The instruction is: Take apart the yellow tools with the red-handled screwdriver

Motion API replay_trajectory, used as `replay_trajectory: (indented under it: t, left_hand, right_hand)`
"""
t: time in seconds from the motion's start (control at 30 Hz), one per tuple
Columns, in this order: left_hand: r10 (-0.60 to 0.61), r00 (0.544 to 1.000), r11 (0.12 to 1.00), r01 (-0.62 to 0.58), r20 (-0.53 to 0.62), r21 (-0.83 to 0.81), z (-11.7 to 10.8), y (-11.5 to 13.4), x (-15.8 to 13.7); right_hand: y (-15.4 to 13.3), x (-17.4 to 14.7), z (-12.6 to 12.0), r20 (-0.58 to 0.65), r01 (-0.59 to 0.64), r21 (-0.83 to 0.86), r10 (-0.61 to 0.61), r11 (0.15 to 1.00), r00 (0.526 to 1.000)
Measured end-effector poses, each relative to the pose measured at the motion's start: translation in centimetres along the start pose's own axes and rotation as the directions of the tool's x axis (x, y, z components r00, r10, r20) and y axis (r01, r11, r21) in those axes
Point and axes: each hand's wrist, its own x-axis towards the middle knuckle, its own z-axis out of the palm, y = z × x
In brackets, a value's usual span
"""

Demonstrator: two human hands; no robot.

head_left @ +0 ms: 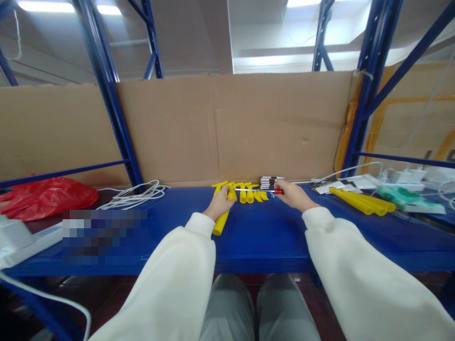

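My left hand is closed around a yellow plastic tube, whose wide round end points toward me. My right hand grips a screwdriver by its red handle. The thin metal shaft runs left, and its tip reaches the yellow part near my left fingers; I cannot tell whether it is inside. Between my hands, several yellow pieces, some of them tubes with a crosswise top, lie in a row on the blue table. Just behind my right hand sits a stack of small black-and-white items.
Several yellow tubes lie at the right beside a green plastic packet. To the left are a coiled white cable, a red plastic bag and a white power strip. A cardboard panel closes the back between blue posts.
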Motion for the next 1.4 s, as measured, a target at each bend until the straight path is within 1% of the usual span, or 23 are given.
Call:
replay_trajectory:
  t: [0.3, 0.73, 0.97, 1.13, 1.2, 1.3, 1.4]
  left_hand:
    - [0.024, 0.999, 0.999, -0.023, -0.024, 0.032, 0.1, -0.1, 0.0]
    - [0.029, 1.0, 0.998, -0.028, -0.008, 0.049, 0.1, -0.1, 0.1]
    - [0.047, 0.999, 0.997, -0.046, -0.009, 0.066, 0.3, -0.5, 0.3]
    - [0.048, 0.999, 0.996, -0.047, -0.007, 0.075, 0.3, -0.5, 0.3]
    - [0.047, 0.999, 0.995, -0.046, -0.005, 0.084, 0.3, -0.4, 0.3]
    - [0.053, 0.999, 0.995, -0.052, -0.003, 0.09, 0.3, -0.4, 0.3]
    - [0.063, 0.998, 0.995, -0.062, -0.009, 0.083, 0.3, -0.4, 0.3]
  right_hand:
    - [0.0, 0.1, 0.0, 0.019, -0.007, -0.002, 0.007, 1.0, 1.0]
    - [-0.3, 0.0, -0.2, 0.056, -0.007, -0.011, 0.007, 1.0, 0.998]
    - [-0.1, 0.1, 0.1, 0.043, -0.021, -0.054, 0.023, 0.998, 0.999]
    - [-0.2, 0.1, -0.1, 0.108, -0.006, -0.132, 0.02, 0.991, 0.994]
    - [-0.3, 0.1, -0.3, 0.109, -0.002, -0.147, 0.018, 0.989, 0.994]
    - [-0.7, 0.0, -0.6, 0.09, -0.021, -0.154, 0.035, 0.988, 0.995]
    - [-1.2, -0.1, -0.9, 0.103, -0.075, -0.158, 0.091, 0.985, 0.99]
